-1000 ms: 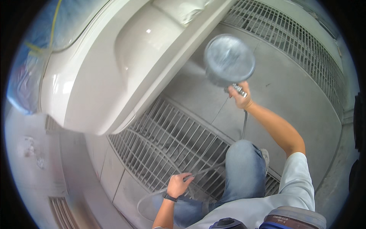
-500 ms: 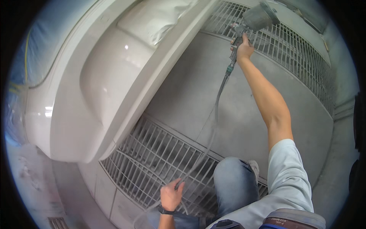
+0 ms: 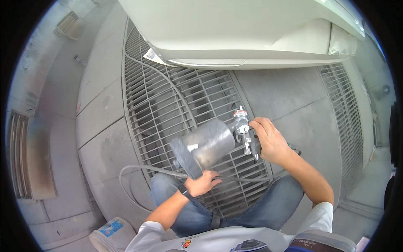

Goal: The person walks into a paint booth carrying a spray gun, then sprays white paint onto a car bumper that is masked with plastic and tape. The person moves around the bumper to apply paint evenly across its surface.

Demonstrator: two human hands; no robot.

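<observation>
A metal spray gun point(image 3: 243, 131) is gripped at its handle by my right hand point(image 3: 270, 141), in front of my body. Its large grey paint cup point(image 3: 212, 140) sticks out to the left and tilts over the floor grating. My left hand point(image 3: 201, 184) is closed around the grey air hose point(image 3: 247, 179), just below the cup's end and above my lap. From there the hose loops out to the left. Beyond the gun stands a glossy white car body panel point(image 3: 235, 38), its lower edge facing me, apart from both hands.
Metal floor grating point(image 3: 168, 122) lies under the gun, with more hose point(image 3: 163, 77) across it. A second grating point(image 3: 346, 126) is at the right. A white bucket point(image 3: 112, 235) stands lower left, and a slatted vent point(image 3: 20, 155) is at the left.
The view has turned, so the white panel now lies ahead rather than left. My right arm has drawn in from full reach, bringing the spray gun close. My left hand still holds the hose.
</observation>
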